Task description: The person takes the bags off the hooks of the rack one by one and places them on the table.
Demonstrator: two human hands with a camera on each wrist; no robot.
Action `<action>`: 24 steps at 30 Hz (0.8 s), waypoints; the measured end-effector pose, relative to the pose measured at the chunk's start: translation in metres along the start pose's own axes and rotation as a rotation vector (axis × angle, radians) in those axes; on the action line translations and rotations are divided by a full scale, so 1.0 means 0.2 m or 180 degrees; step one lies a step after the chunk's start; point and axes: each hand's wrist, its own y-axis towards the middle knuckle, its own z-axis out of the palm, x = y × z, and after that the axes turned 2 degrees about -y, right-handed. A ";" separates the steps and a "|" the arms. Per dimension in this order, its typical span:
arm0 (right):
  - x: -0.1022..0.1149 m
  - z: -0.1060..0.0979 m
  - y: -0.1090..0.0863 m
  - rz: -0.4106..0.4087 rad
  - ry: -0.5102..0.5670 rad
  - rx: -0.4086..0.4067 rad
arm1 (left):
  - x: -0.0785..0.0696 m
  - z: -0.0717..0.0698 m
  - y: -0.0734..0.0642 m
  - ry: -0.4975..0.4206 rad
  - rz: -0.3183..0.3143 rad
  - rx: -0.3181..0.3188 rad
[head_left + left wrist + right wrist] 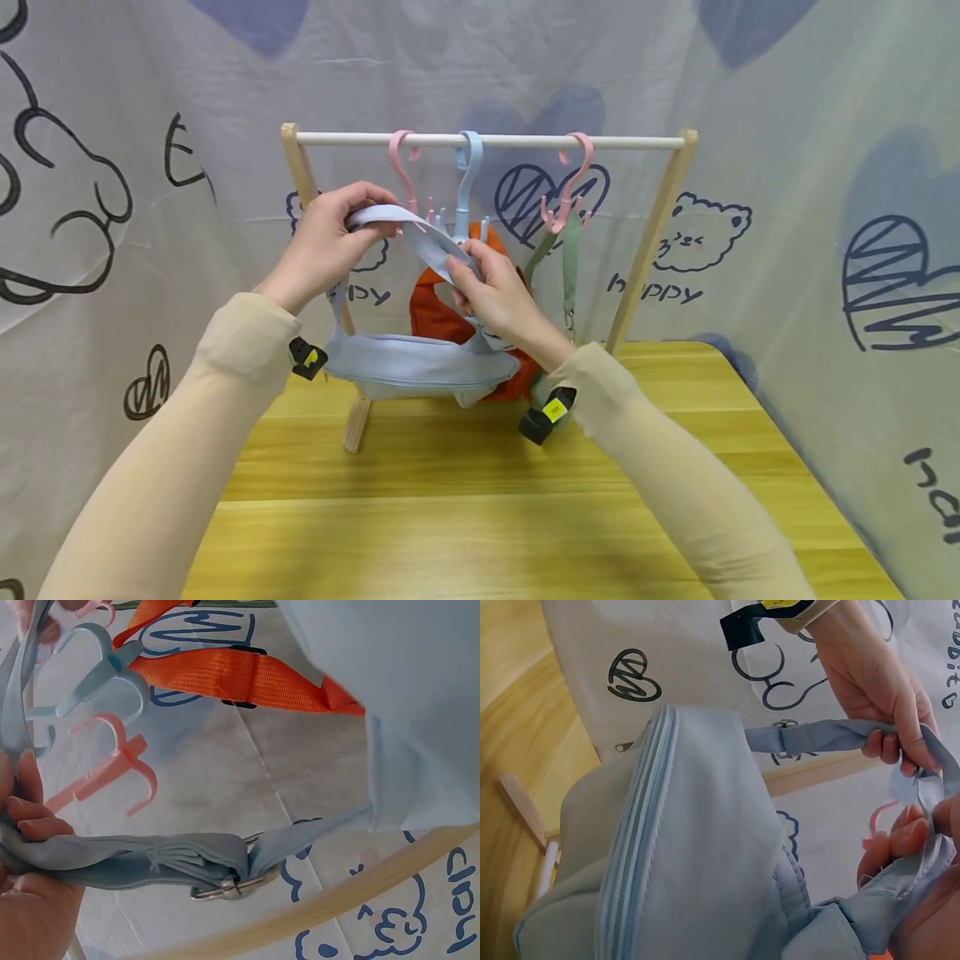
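Blue bag point(420, 362) held above wooden table point(480, 537); doodled cloth point(795, 108) behind.

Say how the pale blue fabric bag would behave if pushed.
The bag would probably swing, apparently hanging by its flat blue strap. That strap looks floppy, bending between left hand and right hand; the rounded body may keep its shape.

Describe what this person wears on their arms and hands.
Long, plain cream sleeves reach both wrists. Each wrist carries a small black device with a yellow label. The left hand and right hand are bare, without gloves.
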 end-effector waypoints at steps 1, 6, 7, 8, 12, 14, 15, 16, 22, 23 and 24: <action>-0.01 0.00 -0.01 0.0032 0.0018 0.0040 | 0.00 0.00 -0.01 -0.0004 0.0009 0.0019; -0.04 0.01 -0.07 0.0064 0.0028 0.0183 | -0.01 0.03 -0.05 0.0028 0.0156 0.0003; -0.05 0.01 -0.08 0.0047 0.0004 0.0207 | -0.01 0.03 -0.05 0.0023 0.0184 -0.0013; -0.06 0.01 -0.09 0.0032 -0.0021 0.0236 | -0.01 0.03 -0.05 0.0012 0.0212 -0.0030; -0.10 0.01 -0.14 0.0030 -0.0101 0.0375 | -0.01 0.05 -0.07 -0.0042 0.0245 -0.0054; -0.13 0.01 -0.16 0.0028 -0.0163 0.0423 | -0.01 0.06 -0.08 -0.0054 0.0252 -0.0027; -0.14 0.01 -0.18 0.0028 -0.0206 0.0433 | -0.01 0.07 -0.08 -0.0058 0.0249 -0.0009; -0.16 0.01 -0.20 0.0017 -0.0268 0.0433 | -0.01 0.08 -0.09 -0.0060 0.0249 0.0011; -0.23 0.02 -0.29 -0.0008 -0.0671 0.0371 | 0.00 0.10 -0.12 -0.0045 0.0200 -0.0015; -0.24 0.02 -0.30 -0.0005 -0.0717 0.0361 | 0.00 0.10 -0.13 -0.0043 0.0189 -0.0025; -0.25 0.02 -0.31 0.0000 -0.0743 0.0348 | 0.00 0.10 -0.14 -0.0041 0.0175 -0.0029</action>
